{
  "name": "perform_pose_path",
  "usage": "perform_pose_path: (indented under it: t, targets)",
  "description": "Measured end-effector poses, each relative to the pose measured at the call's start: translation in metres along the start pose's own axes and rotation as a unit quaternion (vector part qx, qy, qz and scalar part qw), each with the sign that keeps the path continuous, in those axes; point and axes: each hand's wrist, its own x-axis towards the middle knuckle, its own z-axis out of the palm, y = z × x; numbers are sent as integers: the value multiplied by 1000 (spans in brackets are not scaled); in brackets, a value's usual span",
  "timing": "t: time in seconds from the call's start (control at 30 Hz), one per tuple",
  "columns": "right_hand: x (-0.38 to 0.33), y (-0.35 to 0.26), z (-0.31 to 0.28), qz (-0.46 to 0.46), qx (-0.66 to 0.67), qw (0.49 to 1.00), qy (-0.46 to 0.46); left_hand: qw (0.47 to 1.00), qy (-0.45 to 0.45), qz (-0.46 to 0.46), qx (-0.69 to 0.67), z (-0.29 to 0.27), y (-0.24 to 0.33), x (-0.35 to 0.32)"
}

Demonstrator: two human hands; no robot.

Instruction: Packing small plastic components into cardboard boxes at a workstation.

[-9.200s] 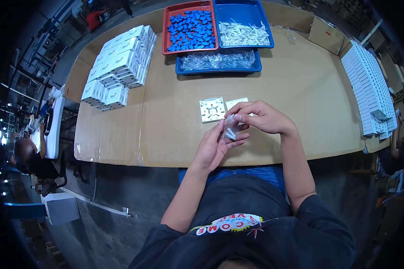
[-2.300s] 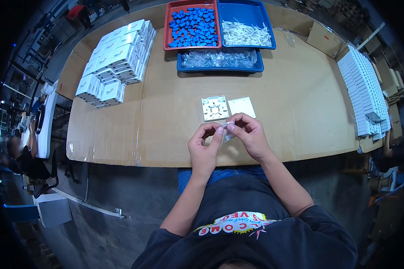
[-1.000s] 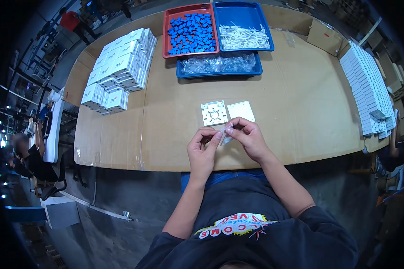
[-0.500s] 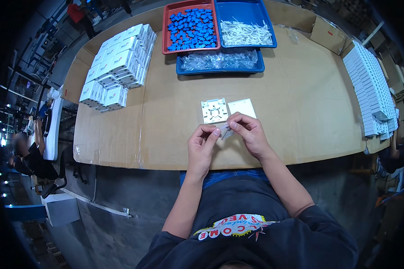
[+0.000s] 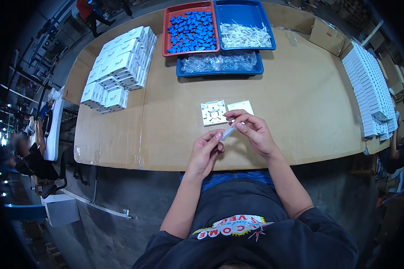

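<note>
Between my two hands a small, narrow piece of translucent plastic [image 5: 228, 132], perhaps a little bag, slants above the cardboard-covered table. My left hand [image 5: 204, 154] pinches its lower end between thumb and fingers. At its upper end my right hand [image 5: 257, 136] is closed on it with thumb and forefinger, the other fingers loosely bent. Just beyond my hands lies a square white plastic base [image 5: 213, 112] with dark slots and fittings inside. A plain white square plate [image 5: 241, 106] lies beside it on the right, partly hidden behind my right fingers.
At the back stand a red tray [image 5: 166, 33] of blue parts, a blue tray [image 5: 244, 12] of thin white pieces and a lower blue tray [image 5: 220, 73] of clear plastic bags. Stacked white boxes [image 5: 116, 62] are at left, white stacks [image 5: 370, 89] at right. Co-workers [image 5: 31, 154] are nearby.
My hands have drawn slightly apart, and the plastic piece now shows stretched between them. My right fingers have lifted and loosened. In the background, a person in red has moved.
</note>
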Motion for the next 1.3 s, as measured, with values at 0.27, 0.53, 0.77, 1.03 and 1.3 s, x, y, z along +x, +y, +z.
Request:
perform_pose_path:
  t: [0.27,0.53,0.77,1.03,1.3]
  targets:
    - [-12,-3,-12,34,16,999,-7,1000,-26,-12,0,14,9,-9]
    - [-23,0,-2,81,-30,996,13,993,-11,98,69,19,-1,-15]
    - [-29,3,4,80,-5,996,31,990,12,130,58,25,-6,-20]
    - [-34,-3,8,80,-13,996,34,992,25,99,80,18,-12,-20]
    - [-39,5,11,117,-49,992,-8,979,48,173,96,18,-18,-21]
